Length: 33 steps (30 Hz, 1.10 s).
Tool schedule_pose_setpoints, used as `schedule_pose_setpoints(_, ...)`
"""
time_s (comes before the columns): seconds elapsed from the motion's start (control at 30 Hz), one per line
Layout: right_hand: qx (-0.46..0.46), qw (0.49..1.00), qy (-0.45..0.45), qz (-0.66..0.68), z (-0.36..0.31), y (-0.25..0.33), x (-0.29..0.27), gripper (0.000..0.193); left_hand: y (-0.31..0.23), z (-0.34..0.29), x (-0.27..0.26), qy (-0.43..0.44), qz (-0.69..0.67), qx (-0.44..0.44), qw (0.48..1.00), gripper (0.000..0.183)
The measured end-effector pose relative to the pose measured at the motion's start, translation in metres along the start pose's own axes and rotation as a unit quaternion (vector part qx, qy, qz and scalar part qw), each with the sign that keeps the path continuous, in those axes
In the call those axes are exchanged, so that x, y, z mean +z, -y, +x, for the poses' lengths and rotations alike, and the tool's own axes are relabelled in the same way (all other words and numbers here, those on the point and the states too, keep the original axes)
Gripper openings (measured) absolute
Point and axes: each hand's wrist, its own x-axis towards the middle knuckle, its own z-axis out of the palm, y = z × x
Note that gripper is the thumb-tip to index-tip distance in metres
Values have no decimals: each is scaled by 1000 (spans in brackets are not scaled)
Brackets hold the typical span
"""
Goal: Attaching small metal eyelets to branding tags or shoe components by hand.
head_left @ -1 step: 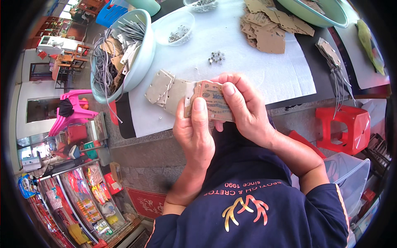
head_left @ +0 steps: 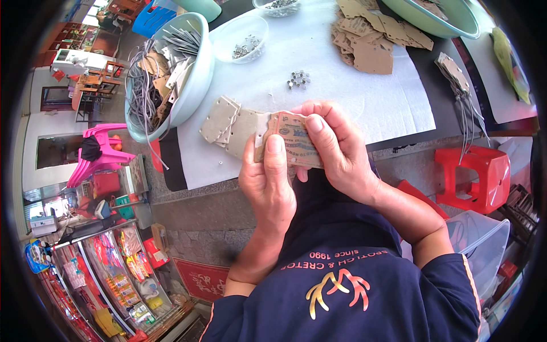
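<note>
Above the near edge of the table, my left hand (head_left: 268, 182) and my right hand (head_left: 345, 157) grip a thin brown printed board (head_left: 295, 142) between them. Both thumbs press on its face, and the fingers behind it are mostly hidden. Its printed side, with a reddish border and bluish markings, faces up. Just beyond my left fingers lie flat brown boards with small holes (head_left: 219, 122), overlapping on the white sheet (head_left: 382, 108). Farther off is a small cluster of shiny metal pieces (head_left: 298, 80).
At left, a pale blue tub (head_left: 198, 94) holds grey cords and boards. A clear bowl (head_left: 259, 43) contains small metal parts. Brown boards (head_left: 373, 51) are heaped at the far right, near a green basin (head_left: 464, 28). Corded boards (head_left: 454, 74) hang over the right edge, above a red stool (head_left: 481, 171).
</note>
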Motion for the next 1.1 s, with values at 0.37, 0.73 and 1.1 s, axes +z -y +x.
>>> schedule_pose_setpoints(0.37, -30, 989, -64, -126, -7, -20, -9, 18, 13, -10, -3, -14, -141, -117, 983, 27)
schedule_pose_setpoints(0.73, 44, 974, 27, -220, 5, 2, -13, 26, 20, -11, -7, -95, -164, -110, 976, 21)
schedule_pose_setpoints(1.1, -87, 847, 7, -524, 110, 60, -54, 16, 26, -8, -32, -59, -125, -100, 985, 21)
